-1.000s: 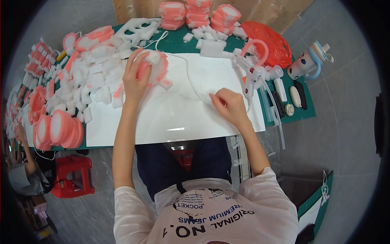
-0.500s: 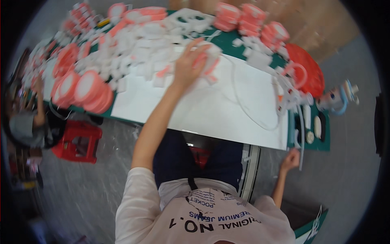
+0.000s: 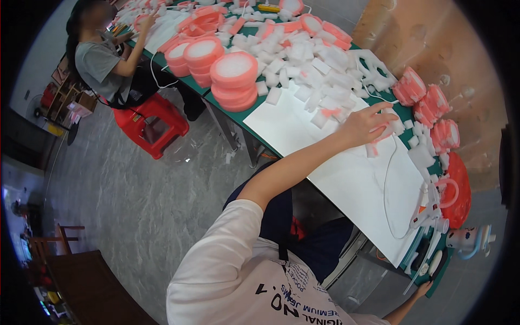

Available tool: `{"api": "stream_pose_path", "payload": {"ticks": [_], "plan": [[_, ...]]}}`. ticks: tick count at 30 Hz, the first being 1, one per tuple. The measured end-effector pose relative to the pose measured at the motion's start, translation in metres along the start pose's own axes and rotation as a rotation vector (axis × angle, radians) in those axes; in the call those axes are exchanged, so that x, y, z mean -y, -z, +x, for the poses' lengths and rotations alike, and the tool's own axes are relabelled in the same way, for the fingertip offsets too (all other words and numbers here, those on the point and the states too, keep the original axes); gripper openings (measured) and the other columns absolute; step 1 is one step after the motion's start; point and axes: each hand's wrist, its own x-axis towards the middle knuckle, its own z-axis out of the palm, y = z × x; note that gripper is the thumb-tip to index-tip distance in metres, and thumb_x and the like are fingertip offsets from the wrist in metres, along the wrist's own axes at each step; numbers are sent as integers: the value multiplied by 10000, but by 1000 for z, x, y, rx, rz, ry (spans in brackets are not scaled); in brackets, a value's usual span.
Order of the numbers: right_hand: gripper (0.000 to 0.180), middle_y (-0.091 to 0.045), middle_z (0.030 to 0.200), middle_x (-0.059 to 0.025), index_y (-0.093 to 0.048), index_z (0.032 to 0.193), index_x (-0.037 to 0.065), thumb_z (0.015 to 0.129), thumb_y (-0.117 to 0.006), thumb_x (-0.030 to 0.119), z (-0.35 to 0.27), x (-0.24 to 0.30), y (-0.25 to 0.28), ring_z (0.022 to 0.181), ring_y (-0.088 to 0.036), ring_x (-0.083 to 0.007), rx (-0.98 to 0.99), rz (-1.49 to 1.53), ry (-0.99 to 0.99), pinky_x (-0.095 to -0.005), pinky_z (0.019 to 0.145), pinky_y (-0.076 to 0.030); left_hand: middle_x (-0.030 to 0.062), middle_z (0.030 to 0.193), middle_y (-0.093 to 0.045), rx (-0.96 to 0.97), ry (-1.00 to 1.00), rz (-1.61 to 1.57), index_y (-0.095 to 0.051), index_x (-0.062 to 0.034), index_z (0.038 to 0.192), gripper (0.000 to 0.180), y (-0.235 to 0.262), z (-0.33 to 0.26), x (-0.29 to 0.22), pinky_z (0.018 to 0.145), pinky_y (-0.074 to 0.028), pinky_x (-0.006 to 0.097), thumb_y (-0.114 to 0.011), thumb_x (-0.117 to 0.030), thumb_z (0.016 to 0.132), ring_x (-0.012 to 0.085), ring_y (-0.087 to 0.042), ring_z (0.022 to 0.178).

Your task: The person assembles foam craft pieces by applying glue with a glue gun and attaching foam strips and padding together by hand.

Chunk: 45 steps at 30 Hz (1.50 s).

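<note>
My left hand (image 3: 364,129) reaches over the far right part of a white board (image 3: 346,179). Its fingers curl round a white and pink foam piece (image 3: 388,128), partly hidden by the hand. Loose white foam blocks (image 3: 300,51) are heaped just beyond and to the left. A thin white cable (image 3: 385,189) loops across the board beside this hand. Low at the right, my right hand (image 3: 424,290) is by the table's near right corner, below a white oval object (image 3: 435,262); its fingers are too small and partly hidden to read.
Stacked round pink and white foam pieces (image 3: 234,73) stand at the table's left edge. Pink foam stacks (image 3: 409,86), a red bag (image 3: 459,184), a white corded tool (image 3: 425,206) and a cup (image 3: 463,238) line the right. Another person (image 3: 103,59) sits on a red stool (image 3: 151,124) at left.
The view has swung left, so the table slants and more of the other person shows. My left hand still holds the foam piece over the board; my right hand stays low by the table's edge.
</note>
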Motion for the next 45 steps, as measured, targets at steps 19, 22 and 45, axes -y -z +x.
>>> {"api": "stream_pose_path", "payload": {"ticks": [19,22,45], "plan": [[512,-442,1260,-139,-353,1323,158,818,-430,185,2,55,-11,1063,-497,-337,76,-540,-130,-453,856,-416,42,1182,-496,34,36,28,-581,-185,1021,326,4,-1,3,632,-498,295,-601,-73,715,210,-601,760],[491,-439,1257,-144,-359,1317,153,836,-430,227,5,30,-7,1059,-495,-335,-100,-537,-119,-474,849,-410,44,1180,-498,26,38,-8,-579,-184,1024,330,0,2,2,629,-497,294,-601,-75,714,212,-601,762],[332,-516,1198,-19,-500,1172,236,876,-385,332,-32,66,-2,1089,-484,-259,-298,-485,-151,-592,760,-357,80,1208,-500,39,-10,64,-582,-151,1086,363,-6,4,6,678,-487,290,-585,-44,738,215,-599,792]]}}
